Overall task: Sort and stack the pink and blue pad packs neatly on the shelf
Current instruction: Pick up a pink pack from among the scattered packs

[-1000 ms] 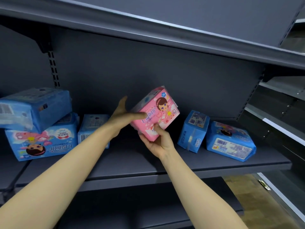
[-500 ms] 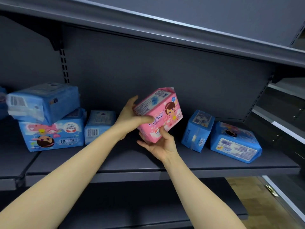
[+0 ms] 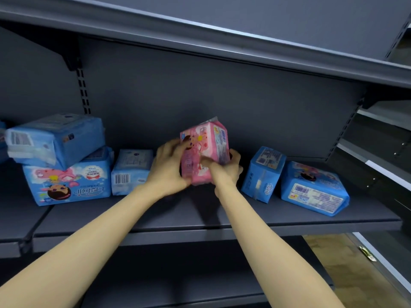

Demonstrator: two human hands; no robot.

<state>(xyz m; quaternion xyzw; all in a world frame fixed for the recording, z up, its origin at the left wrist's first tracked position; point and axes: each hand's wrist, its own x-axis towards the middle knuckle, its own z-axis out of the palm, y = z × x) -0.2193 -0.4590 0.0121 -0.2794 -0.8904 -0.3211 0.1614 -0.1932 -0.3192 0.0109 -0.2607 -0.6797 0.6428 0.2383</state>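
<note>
A pink pad pack [image 3: 205, 150] stands on end near the middle of the grey shelf [image 3: 222, 221]. My left hand [image 3: 170, 168] grips its left side and my right hand [image 3: 224, 168] grips its right side and lower front. On the left, a blue pack [image 3: 56, 138] lies tilted on top of a larger blue pack [image 3: 71, 181], with a smaller blue pack [image 3: 131, 172] beside them. To the right stand an upright blue pack [image 3: 263, 173] and a flat-lying blue pack [image 3: 313, 188].
An upper shelf [image 3: 222, 41] overhangs the work area. A lower shelf sits beneath my forearms. Further shelving runs along the right side, with wooden floor [image 3: 347, 270] below it. Bare shelf surface lies in front of the packs.
The pink pack has been turned from tilted to standing on end and lowered toward the shelf. Both hands now clasp its sides instead of cradling it from below and the left.
</note>
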